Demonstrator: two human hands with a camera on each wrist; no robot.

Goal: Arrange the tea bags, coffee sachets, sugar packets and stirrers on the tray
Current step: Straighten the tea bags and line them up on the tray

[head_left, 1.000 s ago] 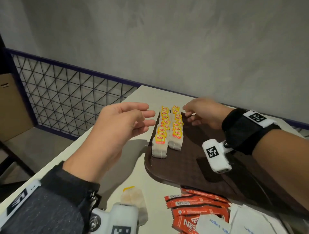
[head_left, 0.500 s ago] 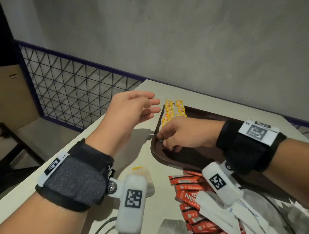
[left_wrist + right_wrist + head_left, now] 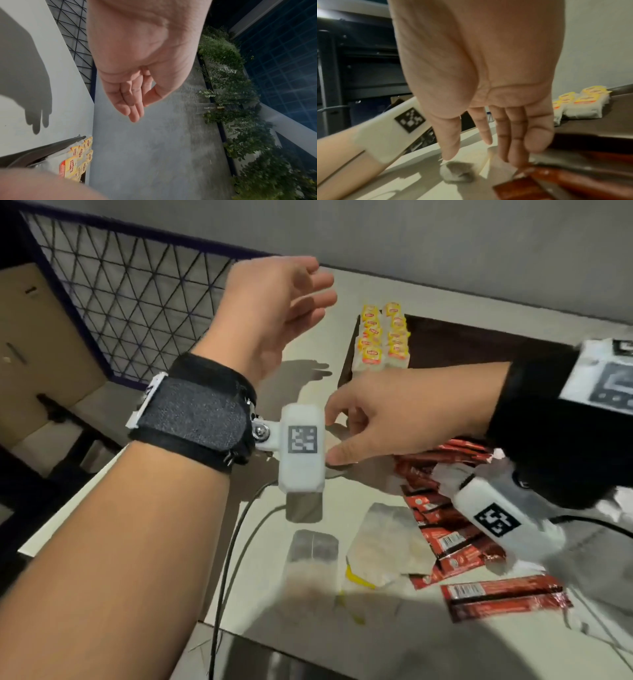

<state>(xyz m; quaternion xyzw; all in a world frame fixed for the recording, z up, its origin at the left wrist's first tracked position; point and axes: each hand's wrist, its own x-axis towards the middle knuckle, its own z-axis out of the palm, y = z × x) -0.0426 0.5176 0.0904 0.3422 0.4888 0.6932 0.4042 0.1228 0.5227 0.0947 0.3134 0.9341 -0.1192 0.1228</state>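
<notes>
Tea bags on tray: two neat rows of yellow-labelled tea bags are seen standing packed together at the far left corner of the tray; they are also shown in the left wrist view and the right wrist view.
Tray: a dark brown tray is set on the table, its rim lying just beyond the right hand; most of its surface is bare.
Loose tea bags: a pale tea bag with a yellow tag is left flat on the table, off the tray, just beside the coffee sachets; a small whitish blurred item is seen on the table below the right thumb and cannot be identified.
Coffee sachets: red coffee sachets are scattered on the table near the tray's near edge, partly overlapped by white packets that are blurred.
Right hand: the right hand is lowered over the table between tray and sachets, fingers extended downward and loosely spread, nothing pinched; contact with the table cannot be told.
Left hand: the left hand is held raised above the table to the left of the tray, fingers relaxed and together, nothing held.
Table: a white table is crossed by dark cables near its front edge.
Surroundings: a metal mesh railing is seen beyond the table's left side.
</notes>
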